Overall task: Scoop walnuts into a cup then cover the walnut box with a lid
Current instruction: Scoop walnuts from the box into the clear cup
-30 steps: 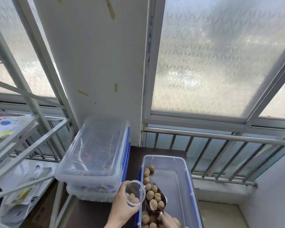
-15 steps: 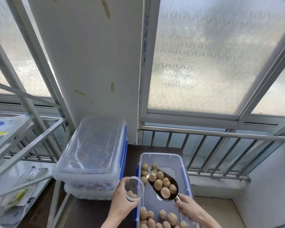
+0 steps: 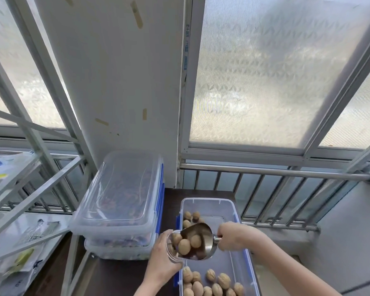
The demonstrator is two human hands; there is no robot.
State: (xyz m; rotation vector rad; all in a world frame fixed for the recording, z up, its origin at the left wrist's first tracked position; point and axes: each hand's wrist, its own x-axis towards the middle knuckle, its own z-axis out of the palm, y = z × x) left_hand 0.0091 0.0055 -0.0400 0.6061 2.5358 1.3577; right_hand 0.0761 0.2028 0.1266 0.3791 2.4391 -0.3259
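Observation:
The open clear walnut box (image 3: 209, 202) with blue clips sits on a dark table (image 3: 120, 278); several walnuts (image 3: 209, 283) lie at its near end and a few at its far left. My left hand (image 3: 161, 263) holds a clear cup (image 3: 171, 252) tilted on its side over the box's left rim. My right hand (image 3: 235, 236) grips the handle of a metal scoop (image 3: 198, 233), tipped with its mouth against the cup's opening. A few walnuts (image 3: 185, 245) slide from the scoop into the cup.
Two stacked clear lidded boxes (image 3: 120, 201) with dark contents stand left of the walnut box. A metal shelf frame (image 3: 30, 189) with bags stands at the far left. A railing (image 3: 276, 173) and frosted windows run behind the table.
My right hand swung the loaded scoop left and tipped it onto the cup's mouth. Walnuts now roll into the cup. My left hand tilted the cup towards the scoop.

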